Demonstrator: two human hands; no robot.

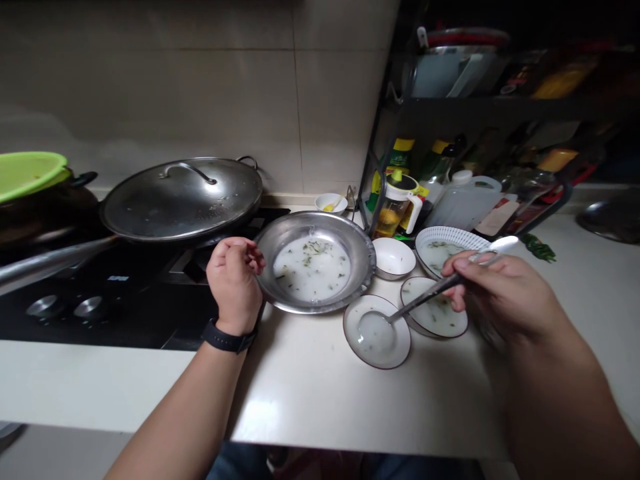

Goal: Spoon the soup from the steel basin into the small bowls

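Observation:
My right hand (pixel 500 283) is closed around the handle of a metal ladle (pixel 417 300). The ladle's head, full of whitish liquid, is over or in a small white bowl (pixel 353 340) with a dark rim. My left hand (pixel 235 280), fingers curled, is by the left rim of a steel basin (pixel 363 267); whether it touches the rim or holds anything is hidden. White soup (pixel 313 267) with green bits lies in the basin. Behind the ladle stands a second dark-rimmed bowl (pixel 437 320) of the same soup, and further back a patterned bowl (pixel 425 237) also holds some.
A lidded wok (pixel 185 197) sits on the black stove (pixel 130 320) at left, its handle pointing towards me. Beyond the basin are a white bowl (pixel 395 259) and a small dish (pixel 330 203). An oil jug (pixel 393 207) and several bottles fill the rack at right.

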